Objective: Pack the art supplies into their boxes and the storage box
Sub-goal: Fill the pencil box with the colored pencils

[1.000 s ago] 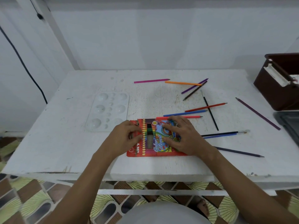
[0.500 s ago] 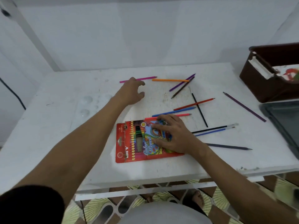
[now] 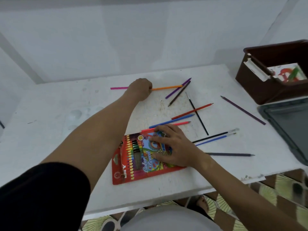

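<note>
pencil box [image 3: 146,157]: few pencils inside | right hand [image 3: 173,145] flat on it | left hand [image 3: 140,89] fingers curled over pink pencil [image 3: 119,88]

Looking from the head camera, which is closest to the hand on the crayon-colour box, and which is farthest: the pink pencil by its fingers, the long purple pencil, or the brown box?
From the right hand:
1. Pink-red pencil, just beyond the fingertips, above the red cardboard pencil pack.
2. Long purple pencil, lying alone farther right.
3. Dark brown plastic storage box, at the table's far right corner.

The left hand [image 3: 140,89] hides where pink pencil [image 3: 119,88] meets orange pencil [image 3: 166,88]; the frame edge crops the grey lid [image 3: 288,124].
</note>
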`<state>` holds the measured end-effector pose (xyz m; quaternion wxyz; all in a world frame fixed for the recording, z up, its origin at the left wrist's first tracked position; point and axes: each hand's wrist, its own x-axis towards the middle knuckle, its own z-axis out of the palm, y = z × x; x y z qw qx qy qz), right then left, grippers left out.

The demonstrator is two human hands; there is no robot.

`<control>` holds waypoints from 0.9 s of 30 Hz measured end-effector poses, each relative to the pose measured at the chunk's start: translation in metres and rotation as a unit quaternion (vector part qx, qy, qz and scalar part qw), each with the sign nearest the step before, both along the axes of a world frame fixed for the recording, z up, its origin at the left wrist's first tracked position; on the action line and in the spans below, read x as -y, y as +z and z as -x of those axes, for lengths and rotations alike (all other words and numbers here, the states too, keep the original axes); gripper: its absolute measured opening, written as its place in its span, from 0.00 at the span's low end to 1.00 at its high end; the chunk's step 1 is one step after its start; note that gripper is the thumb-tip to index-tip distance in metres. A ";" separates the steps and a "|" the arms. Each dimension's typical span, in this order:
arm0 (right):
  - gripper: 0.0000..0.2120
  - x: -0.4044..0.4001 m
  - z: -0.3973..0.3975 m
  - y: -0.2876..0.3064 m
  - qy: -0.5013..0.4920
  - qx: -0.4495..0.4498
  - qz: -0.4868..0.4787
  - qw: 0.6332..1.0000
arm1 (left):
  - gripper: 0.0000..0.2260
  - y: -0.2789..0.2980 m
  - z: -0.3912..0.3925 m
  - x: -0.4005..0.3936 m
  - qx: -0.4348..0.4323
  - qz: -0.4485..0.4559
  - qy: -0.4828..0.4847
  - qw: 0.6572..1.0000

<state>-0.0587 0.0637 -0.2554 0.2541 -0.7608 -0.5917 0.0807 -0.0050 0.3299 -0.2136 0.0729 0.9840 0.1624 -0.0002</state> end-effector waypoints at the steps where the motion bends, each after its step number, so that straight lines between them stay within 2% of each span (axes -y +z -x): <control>1: 0.27 0.000 0.000 0.000 0.001 0.000 -0.002 1.000 | 0.11 0.001 0.003 0.001 0.014 -0.005 0.004 1.000; 5: 0.27 0.000 0.000 -0.001 -0.002 -0.006 0.003 1.000 | 0.09 0.004 0.023 0.006 0.024 0.001 0.010 1.000; 11: 0.27 -0.001 0.001 0.001 -0.006 0.002 -0.005 1.000 | 0.09 0.008 0.071 0.020 -0.012 0.020 0.015 1.000; 13: 0.27 -0.001 0.001 0.001 -0.004 0.003 0.002 1.000 | 0.11 0.014 0.086 0.022 0.005 0.040 0.025 0.999; 16: 0.28 0.000 0.001 0.001 -0.004 0.004 0.015 1.000 | 0.10 0.038 0.106 0.020 0.077 0.098 0.060 0.990; 18: 0.29 -0.001 0.001 0.002 -0.006 0.003 0.021 1.000 | 0.08 0.059 0.120 0.015 0.140 0.164 0.087 0.973; 20: 0.29 -0.001 0.002 0.002 -0.007 0.001 0.022 1.000 | 0.06 0.079 0.133 0.010 0.221 0.267 0.112 0.931; 22: 0.31 -0.001 0.002 0.002 -0.008 -0.001 0.030 1.000 | 0.05 0.094 0.142 0.005 0.305 0.357 0.136 0.872; 24: 0.33 -0.001 0.002 0.001 -0.012 -0.002 0.040 0.999 | 0.05 0.100 0.144 0.001 0.349 0.356 0.138 0.856; 27: 0.31 -0.002 0.002 -0.001 -0.012 -0.002 0.038 0.999 | 0.09 0.102 0.137 -0.001 0.359 0.290 0.116 0.879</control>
